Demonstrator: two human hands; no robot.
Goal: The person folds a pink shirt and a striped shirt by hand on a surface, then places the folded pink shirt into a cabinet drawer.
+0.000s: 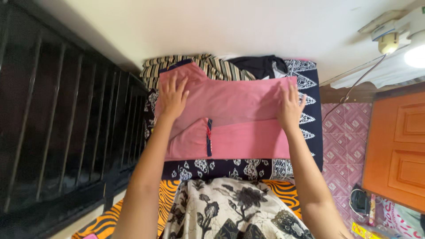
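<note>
A pink garment [234,119] lies folded flat on a dark blue cloth with white patterns [239,169]. A short sleeve with a dark blue cuff [209,137] is folded in on its left side. My left hand [171,97] rests flat on the garment's upper left, fingers spread. My right hand [290,106] presses flat on its right edge. Neither hand grips anything.
A striped cloth [212,64] and a black garment [261,65] lie beyond the pink one, against a white wall. A dark barred frame [66,124] stands on the left. On the right are pink floor tiles [343,141], an orange door [398,146] and a cable.
</note>
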